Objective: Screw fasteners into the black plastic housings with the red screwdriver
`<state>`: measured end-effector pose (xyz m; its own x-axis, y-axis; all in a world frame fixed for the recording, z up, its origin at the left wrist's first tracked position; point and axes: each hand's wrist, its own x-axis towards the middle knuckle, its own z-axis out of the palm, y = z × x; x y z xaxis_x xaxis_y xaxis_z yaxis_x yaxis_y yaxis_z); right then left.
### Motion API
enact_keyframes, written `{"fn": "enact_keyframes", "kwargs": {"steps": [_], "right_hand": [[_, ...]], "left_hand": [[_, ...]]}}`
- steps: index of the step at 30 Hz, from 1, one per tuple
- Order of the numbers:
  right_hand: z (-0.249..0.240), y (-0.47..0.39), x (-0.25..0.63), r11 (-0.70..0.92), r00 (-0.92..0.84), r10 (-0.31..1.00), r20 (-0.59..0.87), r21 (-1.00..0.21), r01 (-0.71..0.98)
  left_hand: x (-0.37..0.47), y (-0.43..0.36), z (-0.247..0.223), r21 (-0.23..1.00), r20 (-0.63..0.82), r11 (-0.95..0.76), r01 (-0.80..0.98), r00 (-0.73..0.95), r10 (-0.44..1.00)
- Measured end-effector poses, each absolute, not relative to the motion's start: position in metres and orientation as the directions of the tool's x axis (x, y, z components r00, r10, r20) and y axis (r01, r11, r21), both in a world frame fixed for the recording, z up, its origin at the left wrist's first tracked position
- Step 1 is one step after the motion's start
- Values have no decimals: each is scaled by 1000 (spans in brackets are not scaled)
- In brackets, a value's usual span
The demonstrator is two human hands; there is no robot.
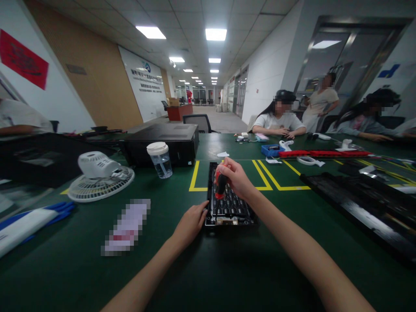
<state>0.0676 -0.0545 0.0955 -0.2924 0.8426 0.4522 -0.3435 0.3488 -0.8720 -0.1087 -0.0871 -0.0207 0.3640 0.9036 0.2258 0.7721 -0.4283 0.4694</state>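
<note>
A black rectangular casing (231,209) lies on the table straight ahead, its open top showing rows of dark, rounded parts and a light metallic piece at the near end. My right hand (238,177) is closed around a red-and-black screwdriver (221,184), held roughly upright over the casing's left half. Its tip is hidden among the parts below. At the casing's near left side, my left hand (194,218) grips the edge, fingers against the wall.
Left stand a clear cup with white lid (160,160), a white fan (100,182) and a large black box (159,143). A long black panel (360,212) lies right. Behind are a blue tray (271,150) and a red strip (320,154). People sit across the table.
</note>
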Motion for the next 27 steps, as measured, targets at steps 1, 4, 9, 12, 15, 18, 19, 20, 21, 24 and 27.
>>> {"fn": "enact_keyframes", "kwargs": {"steps": [1,4,9,12,15,18,19,20,21,24,27], "right_hand": [[95,-54,67,354,-283,846,452,-873,-335],[94,-54,67,379,-251,854,456,-875,-301],[92,-54,65,434,-205,851,484,-867,-245],[93,-54,66,449,-169,859,483,-870,-203],[93,-54,66,448,-135,872,471,-877,-173],[93,-54,68,448,-109,878,467,-880,-159],[93,-53,68,453,-102,877,470,-878,-154],[93,-53,69,461,-97,874,477,-875,-149],[93,-53,69,471,-93,869,486,-870,-144],[93,-53,70,488,-87,862,500,-863,-129],[94,-53,70,469,-103,869,484,-872,-138]], "left_hand": [[-109,-87,-21,467,226,-426,775,361,905],[-109,-87,-21,461,226,-422,780,356,907],[-109,-86,-21,467,229,-430,773,365,903],[-108,-86,-22,473,229,-428,770,362,904],[-108,-87,-22,479,230,-432,764,366,902],[-109,-86,-22,481,229,-431,763,365,902],[-109,-86,-22,482,228,-430,764,364,903],[-109,-86,-22,482,227,-427,765,362,904],[-109,-86,-22,482,225,-425,767,361,905],[-109,-86,-22,484,226,-423,766,358,906],[-109,-86,-21,488,226,-426,762,361,905]]}}
